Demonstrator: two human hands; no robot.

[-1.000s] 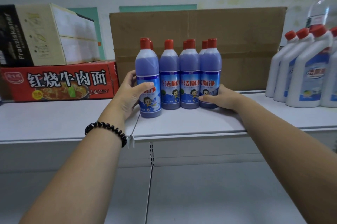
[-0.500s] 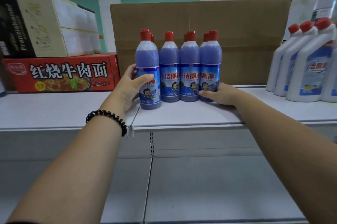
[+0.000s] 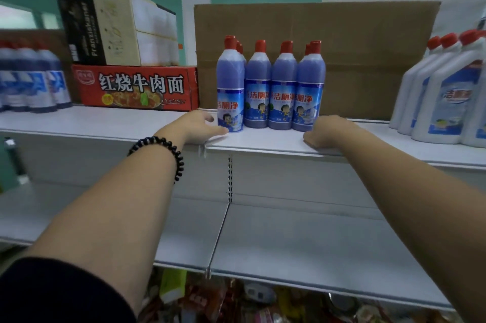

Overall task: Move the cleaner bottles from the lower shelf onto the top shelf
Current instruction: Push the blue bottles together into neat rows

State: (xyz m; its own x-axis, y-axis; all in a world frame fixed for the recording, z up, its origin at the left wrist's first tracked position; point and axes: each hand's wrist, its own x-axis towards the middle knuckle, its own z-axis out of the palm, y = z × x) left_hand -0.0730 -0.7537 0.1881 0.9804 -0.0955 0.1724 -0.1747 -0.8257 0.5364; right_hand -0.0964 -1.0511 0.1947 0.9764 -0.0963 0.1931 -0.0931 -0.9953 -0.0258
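Note:
Several blue cleaner bottles [image 3: 282,91] with red caps stand in a tight group on the white top shelf [image 3: 105,122]. The leftmost bottle [image 3: 230,80] stands slightly forward of the others. My left hand [image 3: 196,125] lies on the shelf beside that bottle's base, fingers relaxed, holding nothing. My right hand [image 3: 326,130] rests on the shelf just in front of the rightmost bottle, with its fingers loosely curled and empty. The lower shelf [image 3: 302,243] below shows a bare surface.
A big cardboard box [image 3: 368,46] stands behind the bottles. A red noodle carton [image 3: 136,86] with a beer carton [image 3: 118,28] on it sits to the left. White cleaner bottles [image 3: 447,96] fill the right end, and more blue bottles [image 3: 31,80] the far left.
My left hand has let go of the leftmost bottle and dropped to the shelf. My right hand has pulled back from the rightmost bottle. The camera has backed away and tilted down.

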